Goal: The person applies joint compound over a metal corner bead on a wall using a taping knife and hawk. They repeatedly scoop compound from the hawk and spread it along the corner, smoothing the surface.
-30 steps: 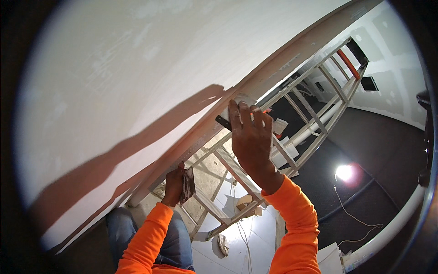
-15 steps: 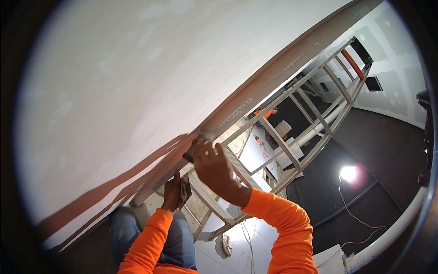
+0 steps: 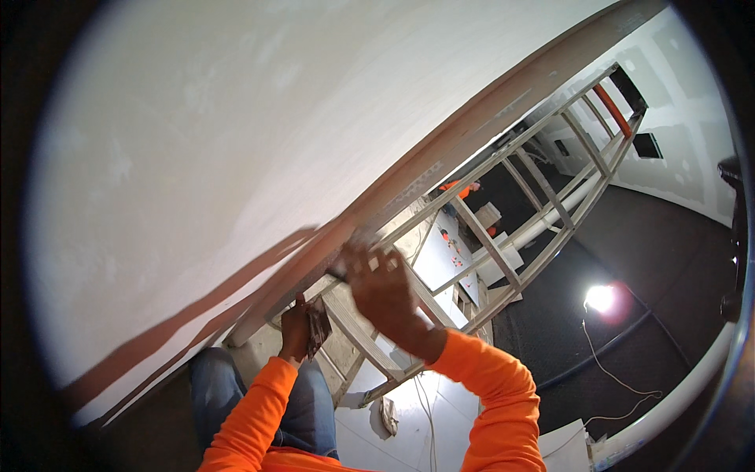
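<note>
My right hand point(image 3: 385, 299) is smeared by motion beside the lower edge of the pale wall point(image 3: 204, 141), over the long brownish ledge point(image 3: 440, 161). Its fingers seem bent around a grey and dark thing, too blurred to name. Lower down and to the left, my left hand point(image 3: 295, 330) is closed on a dark, flat, smeared piece point(image 3: 318, 326), held upright above my knees. Its kind does not show clearly. Just right of both hands runs a ladder-like metal frame point(image 3: 489, 245).
A lit work lamp point(image 3: 599, 299) with a cord stands on the dark floor point(image 3: 668, 236). Far below, a person in orange point(image 3: 460, 190) is near white panels point(image 3: 440, 259). A long white pipe point(image 3: 676, 409) curves at lower right. A crumpled item point(image 3: 388, 417) lies beneath me.
My right hand has shifted slightly right and down along the ledge, its fingers more blurred. My left hand has stayed almost in place, with the dark flat piece turned a little.
</note>
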The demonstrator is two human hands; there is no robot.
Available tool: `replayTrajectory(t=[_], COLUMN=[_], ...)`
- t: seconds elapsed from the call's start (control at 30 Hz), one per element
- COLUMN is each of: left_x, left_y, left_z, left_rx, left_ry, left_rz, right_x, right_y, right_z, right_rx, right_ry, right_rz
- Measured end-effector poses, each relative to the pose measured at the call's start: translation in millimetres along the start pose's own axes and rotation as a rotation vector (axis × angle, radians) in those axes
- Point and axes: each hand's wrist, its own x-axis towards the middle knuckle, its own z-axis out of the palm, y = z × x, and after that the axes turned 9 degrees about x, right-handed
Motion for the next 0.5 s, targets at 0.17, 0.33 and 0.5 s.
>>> replayTrajectory(t=[0.17, 0.33, 0.5], left_x=[-38, -94, -132], left_y=[-36, -69, -36], left_z=[-34, -84, -101], left_rx=[-0.12, -0.038, -0.108], left_ry=[0.26, 0.284, 0.158], left_rz=[-0.177, -0.223, -0.2], right_x=[-48, -96, -140], right_y=[-45, -44, -90], right_z=[6, 35, 101], right_rx=[0.776, 1.503, 2.413], right_ry=[0.09, 0.213, 0.324], right_rz=[0.094, 0.735, 1.067])
